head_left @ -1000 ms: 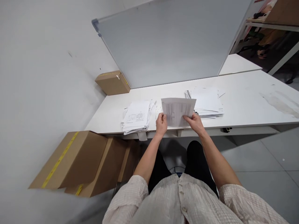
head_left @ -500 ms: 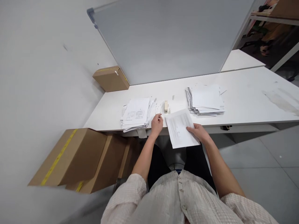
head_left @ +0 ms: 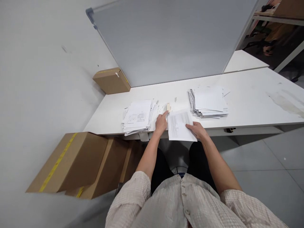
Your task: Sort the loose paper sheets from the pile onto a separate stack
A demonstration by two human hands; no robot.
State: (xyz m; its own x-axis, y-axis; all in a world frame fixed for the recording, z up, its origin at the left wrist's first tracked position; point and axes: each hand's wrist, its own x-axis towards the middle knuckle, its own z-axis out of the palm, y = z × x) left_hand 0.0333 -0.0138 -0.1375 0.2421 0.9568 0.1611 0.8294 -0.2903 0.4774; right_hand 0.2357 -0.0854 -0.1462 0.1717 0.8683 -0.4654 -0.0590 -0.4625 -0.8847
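Observation:
My right hand (head_left: 196,130) grips printed paper sheets (head_left: 181,127) at their right edge, thumb on top. The sheets tilt over the front edge of the white desk. My left hand (head_left: 161,122) stretches its index finger to the near end of a small cream stapler (head_left: 168,107). The fingertip is at the stapler, but I cannot tell how firmly it touches; the other fingers are partly hidden. Left of this hand lies a stack of printed papers (head_left: 137,115). Another stack, of loosely aligned papers (head_left: 210,99), lies to the right, beyond the held sheets.
A cardboard box (head_left: 111,81) sits at the desk's back left corner. Larger cardboard boxes (head_left: 80,164) stand below on the left. Behind the white desk (head_left: 249,95) rises a whiteboard (head_left: 171,41). A dark latch (head_left: 230,130) shows under the front edge.
My left hand has moved forward, its index finger now reaching the stapler. My right hand has shifted forward and slightly left with the paper sheets.

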